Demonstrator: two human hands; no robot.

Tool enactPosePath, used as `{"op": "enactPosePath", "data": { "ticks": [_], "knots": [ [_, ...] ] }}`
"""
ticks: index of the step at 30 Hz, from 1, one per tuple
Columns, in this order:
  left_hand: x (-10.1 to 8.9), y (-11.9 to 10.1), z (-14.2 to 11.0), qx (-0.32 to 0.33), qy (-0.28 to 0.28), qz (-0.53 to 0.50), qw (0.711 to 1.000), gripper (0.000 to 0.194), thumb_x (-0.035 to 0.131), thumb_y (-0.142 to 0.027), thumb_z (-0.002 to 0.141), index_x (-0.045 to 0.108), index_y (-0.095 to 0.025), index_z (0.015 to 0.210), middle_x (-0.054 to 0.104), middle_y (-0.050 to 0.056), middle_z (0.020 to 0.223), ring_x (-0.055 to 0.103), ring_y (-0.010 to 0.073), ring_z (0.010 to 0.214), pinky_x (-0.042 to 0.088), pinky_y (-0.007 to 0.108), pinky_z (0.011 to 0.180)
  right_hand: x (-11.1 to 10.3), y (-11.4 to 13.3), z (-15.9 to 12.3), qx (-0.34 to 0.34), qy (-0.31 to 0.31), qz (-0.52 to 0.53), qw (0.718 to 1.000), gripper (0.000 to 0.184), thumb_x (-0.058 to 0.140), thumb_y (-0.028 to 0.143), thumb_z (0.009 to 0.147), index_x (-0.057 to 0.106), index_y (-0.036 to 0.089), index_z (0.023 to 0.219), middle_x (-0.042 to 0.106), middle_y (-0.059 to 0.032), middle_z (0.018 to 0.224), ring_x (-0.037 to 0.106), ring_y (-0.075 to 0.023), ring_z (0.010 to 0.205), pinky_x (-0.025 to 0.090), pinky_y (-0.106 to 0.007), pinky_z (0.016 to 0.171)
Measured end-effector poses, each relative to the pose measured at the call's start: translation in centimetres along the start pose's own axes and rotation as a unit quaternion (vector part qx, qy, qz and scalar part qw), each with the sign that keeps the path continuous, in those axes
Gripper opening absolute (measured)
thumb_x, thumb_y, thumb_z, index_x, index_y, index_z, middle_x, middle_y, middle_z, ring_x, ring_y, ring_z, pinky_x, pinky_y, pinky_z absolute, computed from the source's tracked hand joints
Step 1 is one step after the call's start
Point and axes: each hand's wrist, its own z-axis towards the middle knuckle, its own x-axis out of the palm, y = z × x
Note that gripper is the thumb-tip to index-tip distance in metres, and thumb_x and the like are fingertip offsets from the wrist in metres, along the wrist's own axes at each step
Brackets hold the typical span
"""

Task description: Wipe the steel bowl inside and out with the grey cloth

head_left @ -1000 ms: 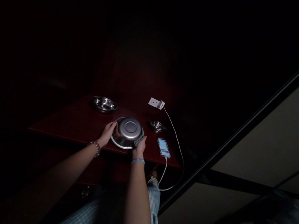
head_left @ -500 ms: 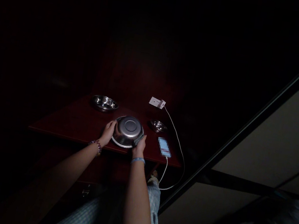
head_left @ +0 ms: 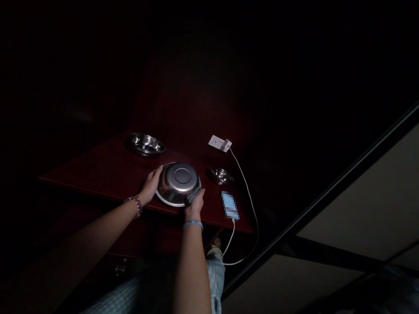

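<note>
A shiny metal bowl [head_left: 179, 180] is upside down over the front part of the dark red table, base facing up. My left hand [head_left: 151, 186] grips its left rim, fingers wrapped along the edge. On the opposite side, my right hand [head_left: 196, 206] is closed at the right rim. Between that hand and the bowl's wall is a small dark grey piece, apparently a cloth [head_left: 194, 195]. Whether the bowl's lower rim touches the table is hard to tell in the dim light.
A wide metal bowl [head_left: 146, 145] stands upright at the back left of the table [head_left: 87, 172]. A smaller metal bowl [head_left: 220, 175] is at the right, with a lit phone [head_left: 230, 205] nearby. Its white cable [head_left: 250, 195] runs to a wall socket [head_left: 216, 143] and loops past the table edge.
</note>
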Motion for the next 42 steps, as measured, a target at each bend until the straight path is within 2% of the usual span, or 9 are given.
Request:
{"op": "enactPosePath", "data": {
  "ticks": [8,14,21,33,36,42],
  "knots": [
    [0.27,-0.21,-0.01,-0.01,-0.006,-0.007,1.0,0.048,0.068,-0.062,0.066,0.071,-0.017,0.081,0.074,0.01,0.091,0.064,0.0272,0.102,0.046,0.038,0.096,-0.03,0.18,-0.16,0.003,-0.004,0.003,1.0,0.038,0.045,0.039,0.097,0.067,0.015,0.08,0.074,-0.0081,0.075,0.072,-0.0167,0.081,0.056,-0.024,0.075],
    [0.24,-0.25,0.04,-0.021,-0.016,-0.014,1.0,0.049,0.07,-0.062,0.061,0.069,-0.016,0.079,0.073,0.008,0.088,0.064,0.0258,0.095,0.047,0.037,0.092,0.0,0.06,0.03,-0.003,-0.005,-0.004,1.0,0.038,0.045,0.039,0.097,0.068,0.015,0.079,0.074,-0.008,0.073,0.072,-0.0165,0.08,0.056,-0.022,0.071],
    [0.2,-0.62,-0.29,-0.014,-0.007,0.006,1.0,0.049,0.068,-0.063,0.064,0.069,-0.016,0.077,0.072,0.006,0.081,0.064,0.0241,0.09,0.048,0.034,0.086,-0.03,-0.21,0.42,-0.008,-0.015,-0.003,1.0,0.037,0.045,0.039,0.097,0.067,0.016,0.077,0.071,-0.0051,0.066,0.071,-0.0157,0.076,0.056,-0.022,0.067],
    [0.2,-0.91,-0.48,-0.014,0.021,-0.001,1.0,0.055,0.071,-0.068,0.059,0.07,-0.016,0.076,0.071,0.006,0.078,0.064,0.0225,0.08,0.049,0.033,0.079,-0.3,-0.13,0.44,-0.005,-0.003,-0.011,1.0,0.038,0.043,0.039,0.097,0.069,0.014,0.085,0.074,-0.0086,0.075,0.072,-0.0179,0.084,0.057,-0.026,0.076],
    [0.2,-0.81,-0.39,-0.014,0.014,-0.001,1.0,0.053,0.071,-0.065,0.06,0.07,-0.015,0.078,0.072,0.007,0.081,0.065,0.0239,0.085,0.049,0.035,0.083,-0.24,-0.12,0.36,-0.001,0.0,-0.01,1.0,0.037,0.043,0.038,0.097,0.067,0.015,0.081,0.074,-0.0088,0.078,0.072,-0.017,0.083,0.056,-0.025,0.075],
    [0.18,-0.45,-0.3,-0.01,-0.013,-0.015,1.0,0.047,0.065,-0.058,0.071,0.073,-0.017,0.091,0.074,0.009,0.102,0.064,0.0259,0.106,0.045,0.037,0.098,-0.08,-0.15,0.35,0.002,0.005,-0.01,1.0,0.038,0.043,0.04,0.097,0.066,0.015,0.079,0.074,-0.0094,0.082,0.071,-0.0161,0.083,0.056,-0.023,0.074]
  ]
}}
